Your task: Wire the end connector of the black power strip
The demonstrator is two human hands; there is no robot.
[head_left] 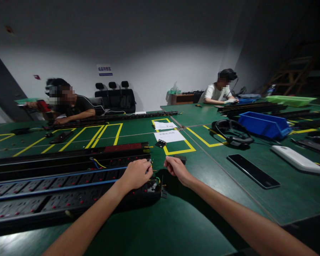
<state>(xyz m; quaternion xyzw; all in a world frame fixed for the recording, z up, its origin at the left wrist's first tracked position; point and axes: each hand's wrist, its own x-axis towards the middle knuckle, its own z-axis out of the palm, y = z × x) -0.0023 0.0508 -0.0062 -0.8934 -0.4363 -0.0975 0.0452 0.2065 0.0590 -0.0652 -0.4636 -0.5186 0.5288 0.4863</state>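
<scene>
Several long black power strips (77, 196) lie side by side across the left of the table, with rows of sockets and small red switches. My left hand (137, 173) rests with curled fingers over the right end of one strip; its fingertips are partly hidden. Yellow-green wires (158, 180) stick out at the nearest strip's open end. Just right of the strip ends, my right hand (177, 170) is closed in a pinch above the table; whatever it may hold is hidden. A small black part (181, 160) lies behind it. Another black piece with holes (160, 143) sits by the far strip's end.
Papers (169, 136) lie inside yellow tape on the green table (213, 220). To the right are a phone (252, 170), a white case-like object (296, 158), a black headset (232, 132) and a blue bin (264, 125). Two people work across the table, one holding a red tool (44, 106).
</scene>
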